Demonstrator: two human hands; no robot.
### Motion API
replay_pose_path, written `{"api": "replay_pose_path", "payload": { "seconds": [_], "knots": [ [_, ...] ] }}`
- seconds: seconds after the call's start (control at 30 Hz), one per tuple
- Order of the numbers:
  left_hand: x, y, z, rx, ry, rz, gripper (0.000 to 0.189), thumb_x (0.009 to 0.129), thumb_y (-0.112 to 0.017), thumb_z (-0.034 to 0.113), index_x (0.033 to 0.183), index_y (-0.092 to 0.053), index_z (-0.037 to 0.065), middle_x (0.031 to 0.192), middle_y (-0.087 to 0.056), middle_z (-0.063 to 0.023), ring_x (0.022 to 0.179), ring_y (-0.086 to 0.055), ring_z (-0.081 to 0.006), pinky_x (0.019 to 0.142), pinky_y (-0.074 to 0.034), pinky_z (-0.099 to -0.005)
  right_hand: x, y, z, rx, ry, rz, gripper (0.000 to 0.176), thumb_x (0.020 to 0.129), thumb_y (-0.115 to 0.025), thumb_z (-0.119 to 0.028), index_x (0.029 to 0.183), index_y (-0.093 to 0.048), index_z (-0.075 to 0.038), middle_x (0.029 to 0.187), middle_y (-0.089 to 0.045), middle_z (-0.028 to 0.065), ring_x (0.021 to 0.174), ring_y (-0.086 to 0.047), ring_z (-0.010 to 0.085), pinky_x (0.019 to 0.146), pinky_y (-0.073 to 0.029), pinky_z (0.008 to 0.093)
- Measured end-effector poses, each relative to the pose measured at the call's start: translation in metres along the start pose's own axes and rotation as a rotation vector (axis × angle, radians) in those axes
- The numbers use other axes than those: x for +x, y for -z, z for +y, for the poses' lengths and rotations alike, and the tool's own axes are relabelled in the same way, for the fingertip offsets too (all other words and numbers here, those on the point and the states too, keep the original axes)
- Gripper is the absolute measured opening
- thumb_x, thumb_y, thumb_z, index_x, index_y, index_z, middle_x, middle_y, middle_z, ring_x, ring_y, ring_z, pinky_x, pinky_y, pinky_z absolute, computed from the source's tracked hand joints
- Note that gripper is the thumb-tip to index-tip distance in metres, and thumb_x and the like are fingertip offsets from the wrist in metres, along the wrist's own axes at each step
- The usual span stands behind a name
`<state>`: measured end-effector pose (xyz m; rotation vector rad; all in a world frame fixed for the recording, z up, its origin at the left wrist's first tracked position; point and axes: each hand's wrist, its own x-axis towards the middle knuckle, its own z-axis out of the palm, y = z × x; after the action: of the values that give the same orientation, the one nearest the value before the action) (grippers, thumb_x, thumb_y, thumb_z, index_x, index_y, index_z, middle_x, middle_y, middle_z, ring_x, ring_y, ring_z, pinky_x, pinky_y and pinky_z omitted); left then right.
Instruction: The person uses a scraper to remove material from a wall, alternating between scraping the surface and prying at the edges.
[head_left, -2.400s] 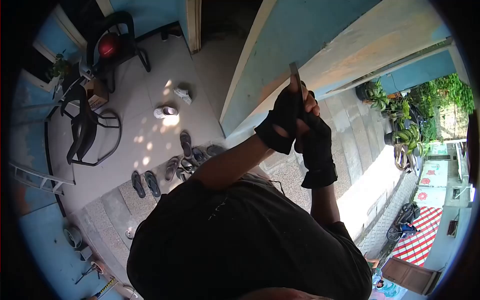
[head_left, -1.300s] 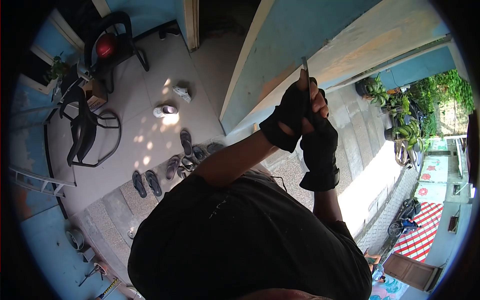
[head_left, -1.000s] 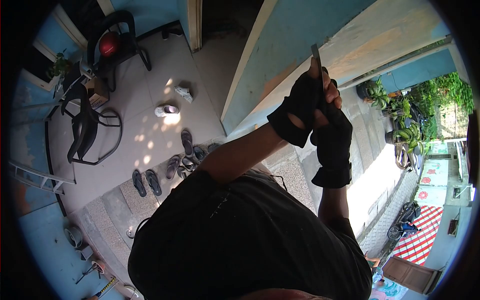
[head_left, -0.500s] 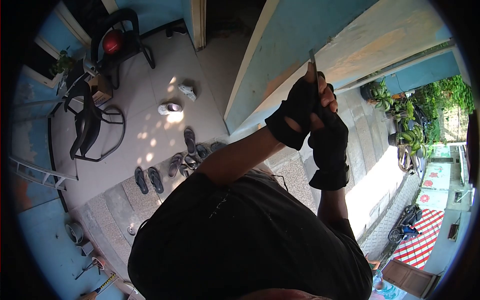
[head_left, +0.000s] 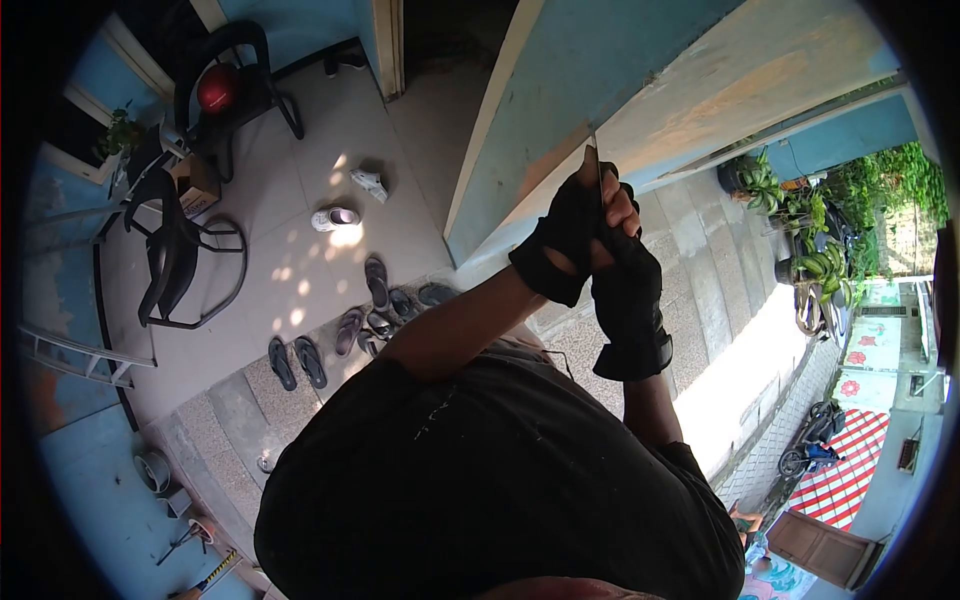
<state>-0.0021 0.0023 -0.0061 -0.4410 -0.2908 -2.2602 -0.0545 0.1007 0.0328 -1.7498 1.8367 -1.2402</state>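
Both of my hands wear black fingerless gloves and are closed together, one over the other. Between my left hand (head_left: 565,232) and my right hand (head_left: 628,300) stands a thin flat-bladed tool (head_left: 599,175), seen almost edge-on. My left thumb lies along its blade, and my right fingers curl around its lower part; the handle is hidden in the gloves. The blade's tip overlaps the edge of a painted wall (head_left: 690,115) in this view. That wall is pale blue and cream, with brownish worn patches.
Several sandals (head_left: 376,282) and a pair of white shoes (head_left: 335,218) lie on the floor to the left. Beyond them are a black chair (head_left: 172,250) and a red helmet-like object (head_left: 219,90). Plants (head_left: 825,275) and a motorcycle (head_left: 812,445) stand to the right.
Both hands, with the blade between them, have shifted left and slightly down along the wall edge. The grip looks the same.
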Motion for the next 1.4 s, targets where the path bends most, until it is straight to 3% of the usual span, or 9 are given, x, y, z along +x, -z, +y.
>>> {"api": "replay_pose_path", "payload": {
  "seconds": [0.13, 0.3, 0.37, 0.4, 0.83, 0.9, 1.0, 1.23, 1.4],
  "knots": [
    [0.012, -0.023, 0.0, 0.034, -0.001, 0.132, 0.052, 0.093, -0.042, 0.062, 0.072, -0.047, 0.014, 0.061, -0.048, -0.0029, 0.065, -0.058, -0.0236, 0.063, -0.048, -0.0357, 0.008, 0.015, -0.016, 0.16, -0.183, 0.002, 0.026, 0.093, -0.059, -0.007, 0.119, -0.062, -0.004, 0.071, -0.05, -0.0065, 0.054, -0.039, 0.0003, 0.047, -0.03, 0.0196],
    [0.032, -0.045, 0.005, 0.105, -0.051, 0.063, 0.053, 0.093, -0.041, 0.062, 0.071, -0.047, 0.013, 0.06, -0.048, -0.0028, 0.064, -0.059, -0.0231, 0.064, -0.049, -0.0351, 0.025, 0.031, -0.039, 0.188, -0.236, 0.011, 0.029, 0.093, -0.058, -0.007, 0.122, -0.06, -0.002, 0.08, -0.058, -0.0026, 0.064, -0.05, 0.004, 0.055, -0.041, 0.021],
    [0.028, -0.03, 0.009, 0.046, -0.025, -0.2, 0.035, 0.095, -0.05, 0.049, 0.085, -0.045, 0.015, 0.072, -0.048, 0.0, 0.077, -0.054, -0.0184, 0.071, -0.047, -0.031, 0.024, 0.02, -0.025, -0.028, 0.067, 0.062, 0.032, 0.094, -0.057, -0.006, 0.125, -0.058, -0.001, 0.097, -0.065, 0.0032, 0.084, -0.058, 0.0096, 0.074, -0.048, 0.025],
    [0.026, -0.018, 0.006, 0.026, -0.032, -0.212, 0.033, 0.094, -0.054, 0.047, 0.087, -0.045, 0.015, 0.074, -0.048, 0.0004, 0.078, -0.054, -0.0178, 0.071, -0.048, -0.0315, 0.023, 0.022, -0.033, 0.081, -0.086, -0.015, 0.034, 0.093, -0.058, -0.005, 0.126, -0.057, -0.001, 0.11, -0.065, 0.0071, 0.099, -0.057, 0.0131, 0.088, -0.046, 0.0277],
    [0.029, -0.033, 0.005, 0.015, -0.039, -0.191, 0.038, 0.098, -0.043, 0.05, 0.084, -0.045, 0.014, 0.072, -0.047, -0.0002, 0.077, -0.054, -0.0189, 0.068, -0.046, -0.0327, 0.023, 0.023, -0.036, 0.103, -0.122, 0.044, 0.03, 0.093, -0.057, -0.005, 0.123, -0.06, -0.003, 0.075, -0.053, -0.0048, 0.058, -0.041, 0.0018, 0.051, -0.034, 0.0199],
    [0.034, -0.036, 0.005, 0.017, -0.021, 0.009, 0.053, 0.093, -0.042, 0.061, 0.07, -0.047, 0.013, 0.06, -0.047, -0.0025, 0.067, -0.058, -0.023, 0.063, -0.049, -0.0354, 0.025, 0.026, -0.032, 0.03, -0.095, 0.015, 0.031, 0.094, -0.057, -0.005, 0.125, -0.059, -0.003, 0.082, -0.06, -0.0013, 0.067, -0.051, 0.0051, 0.06, -0.043, 0.0213],
    [0.028, -0.01, 0.007, -0.005, 0.001, -0.257, 0.036, 0.093, -0.052, 0.05, 0.086, -0.045, 0.015, 0.073, -0.047, 0.0004, 0.079, -0.054, -0.0186, 0.07, -0.048, -0.0334, 0.022, 0.019, -0.024, 0.012, -0.082, -0.035, 0.035, 0.093, -0.058, -0.003, 0.128, -0.056, 0.0, 0.117, -0.064, 0.0088, 0.108, -0.056, 0.0141, 0.094, -0.043, 0.0285],
    [0.005, 0.016, 0.004, -0.04, 0.022, -0.132, 0.039, 0.097, -0.043, 0.051, 0.083, -0.045, 0.015, 0.07, -0.047, -0.0005, 0.077, -0.055, -0.0193, 0.069, -0.049, -0.0338, 0.008, 0.004, 0.0, 0.06, -0.197, -0.113, 0.037, 0.093, -0.056, -0.003, 0.13, -0.055, -0.001, 0.121, -0.061, 0.0085, 0.111, -0.054, 0.0133, 0.095, -0.042, 0.0273],
    [0.024, -0.029, 0.004, -0.012, 0.01, -0.112, 0.041, 0.099, -0.039, 0.051, 0.08, -0.045, 0.014, 0.068, -0.048, -0.0012, 0.074, -0.055, -0.0207, 0.069, -0.048, -0.0345, 0.016, 0.024, -0.031, 0.019, -0.127, 0.038, 0.028, 0.092, -0.061, -0.006, 0.119, -0.062, -0.003, 0.072, -0.051, -0.0066, 0.057, -0.04, 0.002, 0.051, -0.033, 0.0205]
  ]
}}
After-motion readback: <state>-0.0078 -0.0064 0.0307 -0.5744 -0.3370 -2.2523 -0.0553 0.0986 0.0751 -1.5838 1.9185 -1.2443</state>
